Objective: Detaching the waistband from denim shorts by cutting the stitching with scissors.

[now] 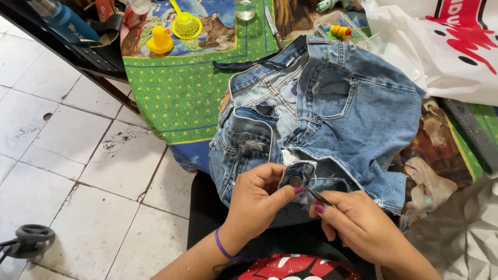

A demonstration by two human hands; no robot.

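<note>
Jeans [332, 119] overhang table edge; left hand [258, 199] pinches waistband button [295, 181]; right hand [358, 225] grips thin tool [319, 197].

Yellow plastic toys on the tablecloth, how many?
2: a yellow rubber duck near the table's left edge, and a yellow toy strainer just right of it. Clutter may hide others.

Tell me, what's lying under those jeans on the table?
The jeans lie on a green starred tablecloth with animal pictures, visible around their edges. At right, part of a white plastic bag meets them. Whatever sits directly beneath the denim is covered.
</note>
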